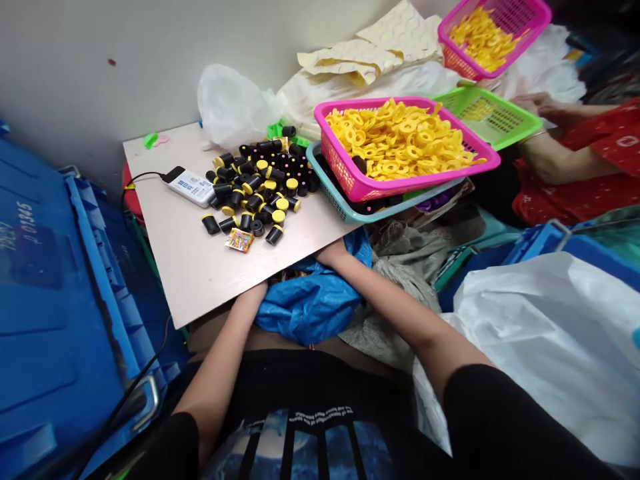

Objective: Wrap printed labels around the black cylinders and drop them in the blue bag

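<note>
Beside the left edge of the white tabletop (pixel 200 283), a blue plastic crate (pixel 45 313) is being seen. That edge is being crossed by a black cable plugged into a white power bank (pixel 190 185). Nearer the near edge, a printed packet (pixel 239 240) is being bordered by a heap of black cylinders with yellow caps (pixel 253 200). Under the near edge, the left hand (pixel 259 291) is being hidden past the wrist; whether its fingers are apart or together cannot be told. A blue plastic bag (pixel 305 307) is being supported over the lap, below the same edge. At its upper right, the right hand (pixel 330 253) is being partly covered by the tabletop; its fingers' state cannot be told either. By the right edge, yellow ring-ended pieces (pixel 400 143) are being held in a pink basket (pixel 345 163), stacked on a teal basket (pixel 385 215).
</note>
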The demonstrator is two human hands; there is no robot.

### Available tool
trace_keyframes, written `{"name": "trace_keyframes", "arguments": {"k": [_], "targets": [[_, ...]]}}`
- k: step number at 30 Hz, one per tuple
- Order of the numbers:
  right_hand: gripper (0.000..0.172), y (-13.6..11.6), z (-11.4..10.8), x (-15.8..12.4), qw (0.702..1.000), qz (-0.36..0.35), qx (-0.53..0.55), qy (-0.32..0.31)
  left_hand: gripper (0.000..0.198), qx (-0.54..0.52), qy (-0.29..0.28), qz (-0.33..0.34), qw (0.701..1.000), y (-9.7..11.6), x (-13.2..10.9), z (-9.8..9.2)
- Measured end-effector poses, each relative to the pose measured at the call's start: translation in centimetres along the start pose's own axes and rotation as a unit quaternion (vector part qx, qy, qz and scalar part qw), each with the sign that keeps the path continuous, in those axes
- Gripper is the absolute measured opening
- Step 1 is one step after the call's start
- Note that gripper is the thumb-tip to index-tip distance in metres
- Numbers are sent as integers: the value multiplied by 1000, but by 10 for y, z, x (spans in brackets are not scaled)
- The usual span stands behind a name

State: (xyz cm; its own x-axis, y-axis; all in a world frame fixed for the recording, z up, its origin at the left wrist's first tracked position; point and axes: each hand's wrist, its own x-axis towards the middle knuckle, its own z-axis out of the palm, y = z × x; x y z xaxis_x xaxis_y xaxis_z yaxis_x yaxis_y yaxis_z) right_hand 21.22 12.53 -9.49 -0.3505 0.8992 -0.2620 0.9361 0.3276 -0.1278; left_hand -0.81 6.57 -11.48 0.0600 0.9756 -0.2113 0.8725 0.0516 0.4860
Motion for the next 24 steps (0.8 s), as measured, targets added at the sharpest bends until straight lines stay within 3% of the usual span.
{"name": "trace_keyframes", "arguments": {"k": [2, 3, 5, 7, 8, 10, 11, 13, 14, 16, 19, 21, 23, 24], "targets": [[59, -10, 10, -31, 1000, -21, -2, -3, 54, 78, -29, 31, 996, 6, -25, -7], [57, -14, 15, -49, 998, -65, 4, -14, 54, 114, -58, 37, 991, 11, -38, -12], [50, -19, 26, -80, 975, -219, 14, -43, 50, 144, -113, 67, 981, 24, -58, -22], [45, -20, 34, -96, 947, -310, 25, -77, 43, 91, -147, 136, 975, 38, -63, -27], [46, -18, 37, -96, 948, -306, 29, -88, 39, 44, -181, 166, 968, 43, -60, -26], [60, -10, 38, -84, 972, -216, 18, -92, 30, -31, -307, 177, 935, 46, -49, -20], [72, -6, 36, -76, 984, -150, 3, -96, 26, -38, -376, 144, 915, 43, -43, -15], [95, -1, 29, -62, 991, -40, -36, -121, 19, -19, -421, 94, 902, 31, -37, -9], [101, -2, 24, -59, 989, -11, -55, -139, 18, -12, -423, 76, 903, 23, -37, -8], [95, -11, 11, -66, 983, -15, -76, -166, 18, -16, -414, 64, 908, 11, -44, -11], [54, -26, -15, -91, 973, -95, -55, -203, 29, -54, -394, 78, 914, 10, -59, -21], [41, -32, -37, -99, 963, -129, 6, -239, 50, -67, -334, 92, 936, 21, -64, -27], [34, -36, -60, -88, 971, -135, 69, -183, 59, -62, -244, 105, 962, 34, -63, -35], [32, -40, -70, -76, 980, -129, 92, -118, 52, -64, -191, 107, 974, 38, -60, -40]]}}
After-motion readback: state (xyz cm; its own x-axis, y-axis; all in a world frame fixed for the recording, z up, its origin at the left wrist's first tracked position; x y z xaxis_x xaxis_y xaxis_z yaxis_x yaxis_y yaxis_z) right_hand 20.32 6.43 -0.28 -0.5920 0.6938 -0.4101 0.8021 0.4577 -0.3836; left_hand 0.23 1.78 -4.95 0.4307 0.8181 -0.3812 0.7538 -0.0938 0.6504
